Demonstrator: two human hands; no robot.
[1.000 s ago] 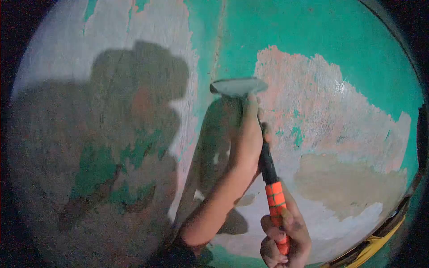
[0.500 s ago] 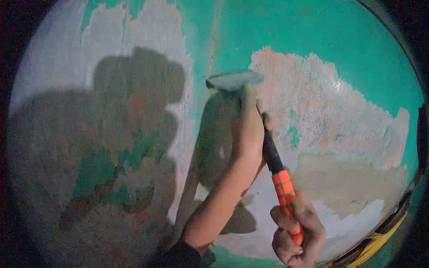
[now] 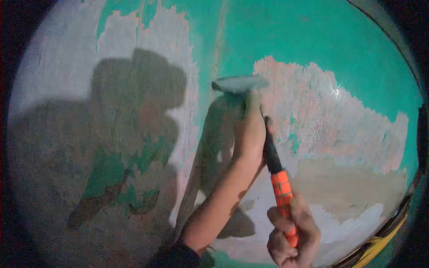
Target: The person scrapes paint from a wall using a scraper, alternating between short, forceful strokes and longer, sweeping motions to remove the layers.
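Note:
A long-handled scraper (image 3: 281,185) lies slanted against a wall with patchy green paint (image 3: 277,31). Its wide pale blade (image 3: 239,83) is at the top, slightly blurred, at the edge between green paint and a bare patch. My left hand (image 3: 255,117) is closed around the black shaft just below the blade, with a fingertip showing on the shaft's right side. Lower down, my right hand (image 3: 295,234) wraps the orange grip near its end. Whether the blade's whole edge touches the wall cannot be made out.
Bare whitish-pink wall (image 3: 321,107) spreads right of the blade, with a tan band (image 3: 353,181) beneath. A large shadow (image 3: 134,111) covers the left side. Yellow and dark material (image 3: 380,243) runs along the lower right edge.
The wall has shifted down and slightly right in view. Against the wall, the blade sits a little higher than before. Both hands keep their hold on the scraper.

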